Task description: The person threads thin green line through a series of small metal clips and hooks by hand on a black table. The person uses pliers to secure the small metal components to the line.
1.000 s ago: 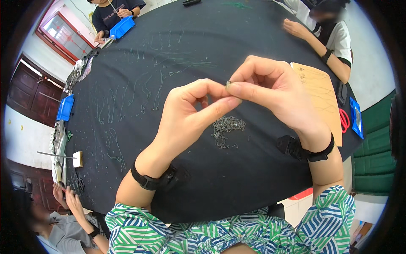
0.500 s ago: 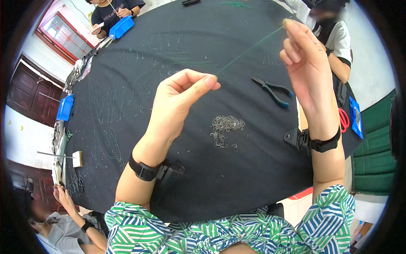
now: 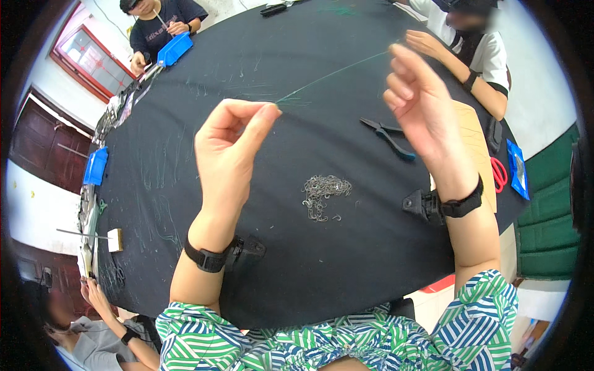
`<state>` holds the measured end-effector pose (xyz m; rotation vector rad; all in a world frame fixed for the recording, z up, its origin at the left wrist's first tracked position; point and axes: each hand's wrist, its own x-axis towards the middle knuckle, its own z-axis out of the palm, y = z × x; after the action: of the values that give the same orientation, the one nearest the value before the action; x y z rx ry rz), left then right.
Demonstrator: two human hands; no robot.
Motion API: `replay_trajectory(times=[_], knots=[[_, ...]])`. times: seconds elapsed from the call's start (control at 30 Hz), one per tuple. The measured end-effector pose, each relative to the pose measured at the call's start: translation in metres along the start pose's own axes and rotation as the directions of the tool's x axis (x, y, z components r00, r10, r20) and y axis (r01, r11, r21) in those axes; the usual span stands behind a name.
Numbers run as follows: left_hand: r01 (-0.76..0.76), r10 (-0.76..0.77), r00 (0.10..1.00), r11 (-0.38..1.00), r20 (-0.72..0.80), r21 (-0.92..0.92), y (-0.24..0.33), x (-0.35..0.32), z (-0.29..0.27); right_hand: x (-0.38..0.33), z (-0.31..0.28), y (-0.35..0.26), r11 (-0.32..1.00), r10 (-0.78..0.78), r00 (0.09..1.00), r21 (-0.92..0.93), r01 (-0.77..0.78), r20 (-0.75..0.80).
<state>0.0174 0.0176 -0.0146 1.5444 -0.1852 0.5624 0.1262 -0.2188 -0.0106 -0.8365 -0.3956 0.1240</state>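
Pinches thin green filament (image 3: 331, 75) between thumb and forefinger of left hand (image 3: 227, 139); grips far end at fingertips of loosely curled right hand (image 3: 427, 108), above black fabric tablecloth (image 3: 352, 266).

The left hand (image 3: 226, 145) pinches a thin green thread (image 3: 337, 72) between thumb and forefinger; it bows slightly as it runs up to the fingertips of the right hand (image 3: 424, 105). On the black-covered desk (image 3: 346, 266), a pile of small metal hooks (image 3: 325, 188) lies below both hands. Pliers (image 3: 388, 137), partly hidden by the right hand, lie near a brown sheet (image 3: 475, 139) and red-handled scissors (image 3: 499, 175).
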Motion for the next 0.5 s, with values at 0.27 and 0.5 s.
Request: replay_trajectory(times=[0.27, 0.5], knots=[[-0.138, 0.135, 0.990, 0.950, 0.032, 0.281, 0.035, 0.016, 0.004, 0.002, -0.003, 0.026, 0.942, 0.329, 0.934, 0.118, -0.315, -0.137], [-0.262, 0.228, 0.965, 0.823, 0.128, 0.504, 0.067, 0.035, 0.002, -0.002, 0.000, 0.034, 0.814, 0.566, 0.824, 0.138, -0.565, 0.033]])
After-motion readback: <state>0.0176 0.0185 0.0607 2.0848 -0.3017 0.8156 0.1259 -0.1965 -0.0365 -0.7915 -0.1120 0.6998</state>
